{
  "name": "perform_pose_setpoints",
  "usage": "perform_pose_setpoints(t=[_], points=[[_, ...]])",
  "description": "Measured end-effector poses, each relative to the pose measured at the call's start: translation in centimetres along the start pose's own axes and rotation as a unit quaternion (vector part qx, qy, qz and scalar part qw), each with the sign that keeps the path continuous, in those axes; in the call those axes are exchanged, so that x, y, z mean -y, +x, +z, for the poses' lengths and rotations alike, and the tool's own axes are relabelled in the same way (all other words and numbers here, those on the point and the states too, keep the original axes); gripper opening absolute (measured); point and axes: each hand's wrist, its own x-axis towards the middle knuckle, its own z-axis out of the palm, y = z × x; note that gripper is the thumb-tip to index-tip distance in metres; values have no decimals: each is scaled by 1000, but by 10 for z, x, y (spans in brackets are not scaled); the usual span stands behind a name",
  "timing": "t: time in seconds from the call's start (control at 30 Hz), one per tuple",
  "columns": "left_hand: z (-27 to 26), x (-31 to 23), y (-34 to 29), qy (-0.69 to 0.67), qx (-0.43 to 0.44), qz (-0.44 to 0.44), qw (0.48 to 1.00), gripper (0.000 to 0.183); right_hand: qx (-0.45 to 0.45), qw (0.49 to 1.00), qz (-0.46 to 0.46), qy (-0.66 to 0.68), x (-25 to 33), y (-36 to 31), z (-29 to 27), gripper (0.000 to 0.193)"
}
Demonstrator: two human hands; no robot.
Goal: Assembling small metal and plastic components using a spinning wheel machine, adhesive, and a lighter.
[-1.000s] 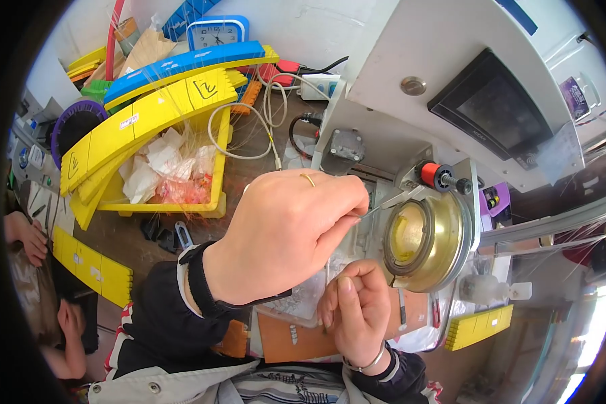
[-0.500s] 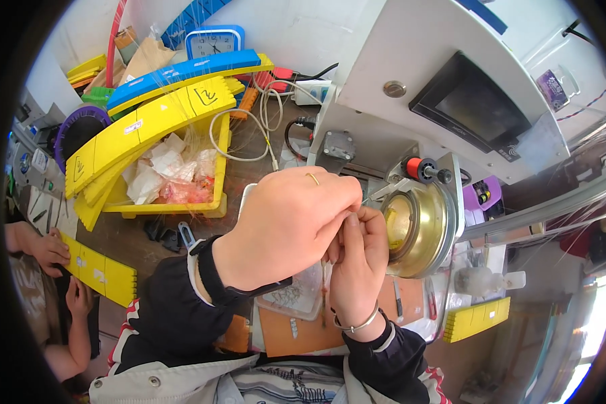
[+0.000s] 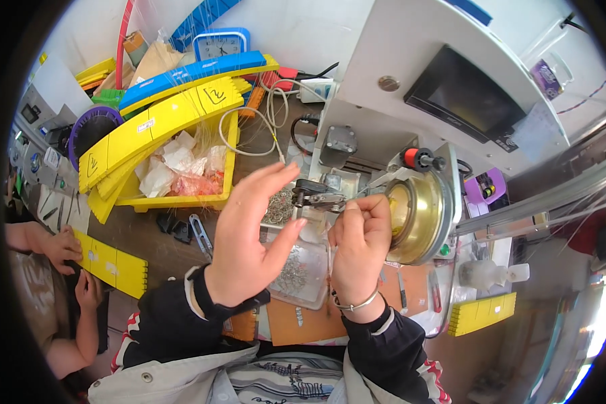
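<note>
A: Entry one, change. What do I log?

B: My left hand [image 3: 246,252] has lifted off the work and now hangs open, fingers spread, holding nothing. Half a second ago it covered my right hand [image 3: 360,246]. That bares the small metal clip [image 3: 320,196] at the machine's feed.

A: Right grip?

B: Closed, fingertips pinched at the clip beside the brass drum [image 3: 417,215]. What it pinches is too small to tell. I judge the fine placing now rests on the right hand alone.

A: Stock?

B: Clear tray [image 3: 296,273] of small metal parts, just below both hands on the table [image 3: 148,232].

A: Packages, signs?

B: Yellow bin [image 3: 182,200] upper left, white and red bags inside. Yellow strips [image 3: 148,128] with small white labels across it, blue strip [image 3: 195,71] above. Blue square clock [image 3: 220,44] behind. Yellow block [image 3: 481,313] lower right.
</note>
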Motion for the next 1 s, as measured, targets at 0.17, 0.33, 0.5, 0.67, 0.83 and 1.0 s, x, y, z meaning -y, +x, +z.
perform_pose_setpoints(t=[0.17,0.33,0.5,0.67,0.83,1.0], points=[[20,16,-29,-110,-27,-120,986,71,17,999,39,31,3,-1,5,7],[19,19,-35,-55,6,-103,993,75,-5,998,53,42,7,-1,2,7],[26,22,-33,-94,43,-115,988,74,11,996,67,49,11,1,3,7],[37,23,-37,-106,26,-115,987,68,23,994,86,67,13,3,5,7],[38,28,-30,-64,10,-62,996,57,39,994,78,71,11,2,2,6],[30,33,-24,-64,23,-95,993,34,-11,967,202,152,18,-23,2,12]])
